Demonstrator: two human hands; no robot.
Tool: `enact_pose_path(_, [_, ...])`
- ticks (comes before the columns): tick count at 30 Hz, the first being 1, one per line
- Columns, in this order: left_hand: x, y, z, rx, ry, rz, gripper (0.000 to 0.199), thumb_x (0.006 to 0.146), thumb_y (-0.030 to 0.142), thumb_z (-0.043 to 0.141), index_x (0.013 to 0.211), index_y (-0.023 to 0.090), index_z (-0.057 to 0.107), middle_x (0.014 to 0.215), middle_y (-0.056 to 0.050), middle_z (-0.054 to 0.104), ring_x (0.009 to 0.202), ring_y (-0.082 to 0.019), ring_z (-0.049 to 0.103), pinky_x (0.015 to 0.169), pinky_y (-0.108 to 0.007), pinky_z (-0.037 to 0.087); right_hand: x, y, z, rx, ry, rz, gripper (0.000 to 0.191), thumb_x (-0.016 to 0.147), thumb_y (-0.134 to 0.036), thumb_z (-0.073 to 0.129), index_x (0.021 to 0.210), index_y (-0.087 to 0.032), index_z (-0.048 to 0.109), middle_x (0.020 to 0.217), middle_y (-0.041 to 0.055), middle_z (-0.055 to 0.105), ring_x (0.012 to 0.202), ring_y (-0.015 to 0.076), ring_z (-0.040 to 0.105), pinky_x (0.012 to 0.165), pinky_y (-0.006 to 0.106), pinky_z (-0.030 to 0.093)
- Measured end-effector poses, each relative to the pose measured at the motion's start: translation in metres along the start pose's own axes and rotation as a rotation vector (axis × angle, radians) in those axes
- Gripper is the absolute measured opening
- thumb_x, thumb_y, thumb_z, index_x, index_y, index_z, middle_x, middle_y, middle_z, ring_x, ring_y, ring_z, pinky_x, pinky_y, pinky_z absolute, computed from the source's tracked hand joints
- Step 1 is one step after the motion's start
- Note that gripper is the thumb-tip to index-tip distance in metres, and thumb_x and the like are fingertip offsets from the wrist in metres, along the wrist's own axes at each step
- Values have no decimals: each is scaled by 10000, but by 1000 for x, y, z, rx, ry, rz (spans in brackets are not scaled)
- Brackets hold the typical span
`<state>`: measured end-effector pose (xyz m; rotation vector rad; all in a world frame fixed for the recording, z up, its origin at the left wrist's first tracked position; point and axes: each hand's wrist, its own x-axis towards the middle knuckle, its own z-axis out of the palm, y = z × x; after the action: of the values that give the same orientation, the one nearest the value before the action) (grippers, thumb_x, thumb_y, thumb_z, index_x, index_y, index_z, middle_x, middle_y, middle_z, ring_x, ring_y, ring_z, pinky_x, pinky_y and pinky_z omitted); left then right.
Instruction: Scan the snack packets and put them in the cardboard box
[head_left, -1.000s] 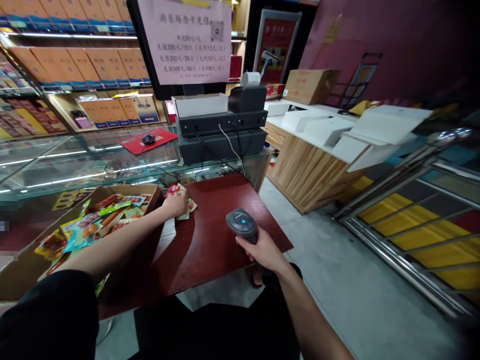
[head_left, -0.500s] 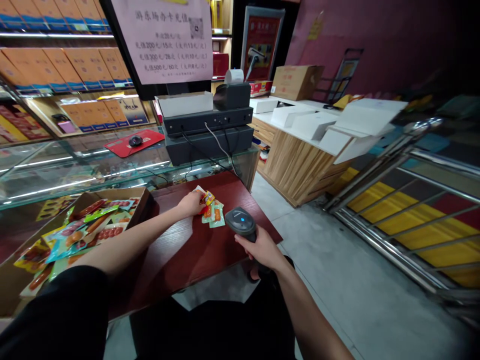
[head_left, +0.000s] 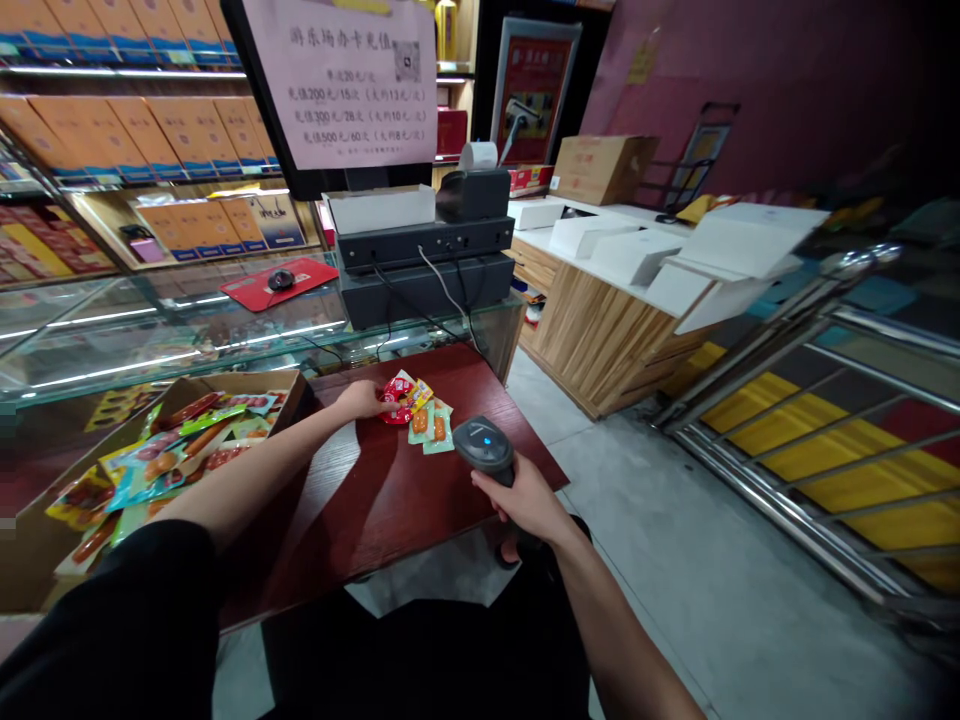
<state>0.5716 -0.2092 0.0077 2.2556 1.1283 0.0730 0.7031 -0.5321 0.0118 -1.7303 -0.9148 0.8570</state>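
My right hand (head_left: 527, 497) is wrapped round the handle of a dark grey barcode scanner (head_left: 485, 447), whose top shows a blue light. My left hand (head_left: 361, 400) has its fingertips at the left edge of a red snack packet (head_left: 396, 399), on the dark red table (head_left: 360, 500). Whether the fingers pinch the packet is too small to tell. A yellow packet (head_left: 421, 394) and pale green packets (head_left: 439, 430) lie beside and partly under it, left of the scanner.
An open cardboard box (head_left: 298, 398) of several snack packets stands left. Behind the table are a glass counter (head_left: 180, 350), a cash drawer (head_left: 427, 290) and a monitor with a pink sign (head_left: 360, 90). Metal railings (head_left: 780, 480) stand at the right.
My left hand has drawn back to the left, uncovering the red packet. My right hand still holds the scanner in nearly the same place. The view has shifted slightly.
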Motion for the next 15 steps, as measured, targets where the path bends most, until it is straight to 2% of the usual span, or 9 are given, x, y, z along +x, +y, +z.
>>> enact_pose_path(3, [-1,-9,-1,-217,16,-142,494,422,443,918,670,195,570,655,-5,641,716,-182,646,664,-254,483,1,1,1,-11,-5,-16,285,821,-425,652,931,-170,588,529,-47,559,388,108,507,377,209,404])
enact_pose_path(6, [-10,-5,-1,-510,-42,-240,528,433,324,938,683,187,494,600,31,607,573,-126,595,573,-248,493,3,-1,5,-20,-16,-29,282,822,-425,649,925,-167,594,528,-48,557,388,107,509,380,210,409])
enact_pose_path(10, [-30,1,-9,-708,-71,-235,539,450,260,946,764,178,516,640,24,639,581,-132,625,570,-264,533,6,-8,13,-26,-49,-42,282,823,-429,646,908,-165,595,520,-50,550,387,111,516,377,215,407])
enact_pose_path(15, [-56,-5,-26,-882,-111,-130,498,534,289,925,897,142,618,770,-37,705,681,-166,692,624,-285,583,11,-20,29,-14,-109,-78,287,818,-434,653,916,-173,585,515,-56,550,386,112,516,369,213,403])
